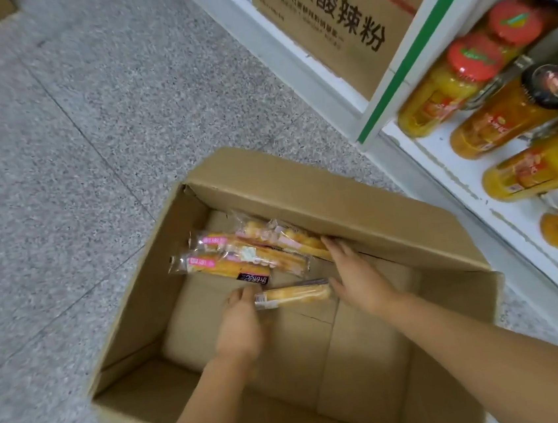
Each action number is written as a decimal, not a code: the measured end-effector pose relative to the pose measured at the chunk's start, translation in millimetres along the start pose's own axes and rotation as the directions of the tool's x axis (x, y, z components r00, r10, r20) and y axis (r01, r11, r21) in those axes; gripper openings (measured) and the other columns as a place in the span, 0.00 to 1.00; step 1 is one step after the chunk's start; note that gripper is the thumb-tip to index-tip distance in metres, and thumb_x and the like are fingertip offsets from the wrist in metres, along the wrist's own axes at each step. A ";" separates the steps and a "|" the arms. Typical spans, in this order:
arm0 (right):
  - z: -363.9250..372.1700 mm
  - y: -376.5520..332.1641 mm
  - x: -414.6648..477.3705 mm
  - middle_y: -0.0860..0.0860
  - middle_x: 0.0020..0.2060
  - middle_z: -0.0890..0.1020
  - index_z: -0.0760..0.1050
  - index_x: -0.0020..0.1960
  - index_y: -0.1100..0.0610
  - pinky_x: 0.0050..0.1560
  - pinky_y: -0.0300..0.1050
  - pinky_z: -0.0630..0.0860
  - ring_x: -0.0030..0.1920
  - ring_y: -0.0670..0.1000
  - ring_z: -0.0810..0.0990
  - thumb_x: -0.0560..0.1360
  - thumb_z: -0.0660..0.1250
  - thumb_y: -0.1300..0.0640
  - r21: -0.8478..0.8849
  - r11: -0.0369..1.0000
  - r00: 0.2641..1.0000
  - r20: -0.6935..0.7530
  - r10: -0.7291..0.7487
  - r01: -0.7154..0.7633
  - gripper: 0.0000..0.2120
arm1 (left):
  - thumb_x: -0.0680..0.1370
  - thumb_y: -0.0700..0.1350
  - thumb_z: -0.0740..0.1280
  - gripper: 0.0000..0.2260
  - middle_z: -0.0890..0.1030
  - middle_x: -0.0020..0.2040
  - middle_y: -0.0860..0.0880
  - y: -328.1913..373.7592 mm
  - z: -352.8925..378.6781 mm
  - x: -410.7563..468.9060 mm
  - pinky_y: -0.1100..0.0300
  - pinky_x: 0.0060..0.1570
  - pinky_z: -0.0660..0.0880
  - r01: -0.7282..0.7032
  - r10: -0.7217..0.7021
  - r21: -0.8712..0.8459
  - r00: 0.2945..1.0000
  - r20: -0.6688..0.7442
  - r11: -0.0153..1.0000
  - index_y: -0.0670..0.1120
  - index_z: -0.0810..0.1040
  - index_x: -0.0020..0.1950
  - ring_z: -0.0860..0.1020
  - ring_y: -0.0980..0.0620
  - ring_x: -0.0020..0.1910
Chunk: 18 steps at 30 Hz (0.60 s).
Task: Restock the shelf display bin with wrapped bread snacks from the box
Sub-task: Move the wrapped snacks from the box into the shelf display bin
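Box: the open cardboard box [338, 201] stood on the speckled floor [89, 128], just beside the shelf [456, 172], flaps up.
Snacks: a small pile of wrapped snacks [241, 256] lay on the box bottom against the far wall, long sides roughly parallel.
Loose snack: one loose snack [293, 295] lay apart from the pile, nearer the person, between the two hands.
Left hand: the left hand [240, 329] reached down into the box, back up, arm bare, fingertips at the loose snack's left end. It was blurred, so I cannot tell whether the fingers gripped it.
Right hand: the right hand [360, 275] reached in from the right, palm down, fingers [330, 242] straight and spread, their tips touching the pile's right end by the far wall. The thumb pointed toward the loose snack's right end.
Shelf: orange bottles [518, 110] stood on it, and a printed carton [336, 15] sat in the bay to the left.
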State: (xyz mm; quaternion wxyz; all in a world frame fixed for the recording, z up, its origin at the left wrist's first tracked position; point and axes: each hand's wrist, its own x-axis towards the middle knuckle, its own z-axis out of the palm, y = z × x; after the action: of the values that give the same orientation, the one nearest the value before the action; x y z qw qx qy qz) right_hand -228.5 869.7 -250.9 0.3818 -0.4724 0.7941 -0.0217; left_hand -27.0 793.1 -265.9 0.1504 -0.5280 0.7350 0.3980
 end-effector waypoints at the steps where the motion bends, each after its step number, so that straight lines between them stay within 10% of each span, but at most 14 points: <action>1: 6.7 1.7 6.0 0.51 0.76 0.55 0.47 0.78 0.54 0.69 0.45 0.64 0.71 0.53 0.65 0.77 0.62 0.56 -0.010 1.000 1.000 -0.009 0.010 -0.010 0.35 | 0.75 0.37 0.66 0.24 0.69 0.67 0.49 -4.1 7.1 8.8 0.60 0.63 0.66 -0.022 0.022 0.031 1.000 -0.017 0.999 0.50 0.66 0.69 0.66 0.49 0.67; 9: 31.2 10.5 20.1 0.53 0.61 0.73 0.65 0.66 0.54 0.51 0.45 0.72 0.56 0.55 0.76 0.74 0.65 0.56 -0.004 1.000 1.000 -0.015 -0.017 0.017 0.22 | 0.76 0.43 0.63 0.16 0.73 0.61 0.52 -11.1 44.6 21.7 0.61 0.61 0.64 -0.080 0.072 0.312 0.997 0.040 0.947 0.55 0.71 0.62 0.71 0.50 0.59; 18: -65.5 -13.2 -55.9 0.45 0.42 0.76 0.67 0.54 0.47 0.41 0.42 0.71 0.41 0.47 0.75 0.76 0.62 0.53 0.442 0.889 0.985 0.168 0.049 -0.120 0.08 | 0.79 0.53 0.59 0.17 0.79 0.53 0.49 34.3 -13.2 -73.2 0.58 0.53 0.73 0.269 -0.198 -0.193 0.926 0.322 0.944 0.47 0.69 0.65 0.78 0.50 0.51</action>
State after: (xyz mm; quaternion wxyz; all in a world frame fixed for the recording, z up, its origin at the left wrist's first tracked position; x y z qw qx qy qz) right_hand -245.2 883.8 -166.6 0.5408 -0.3362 0.7559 -0.1521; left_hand -26.0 835.7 -196.0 0.2432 -0.5599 0.5833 0.5358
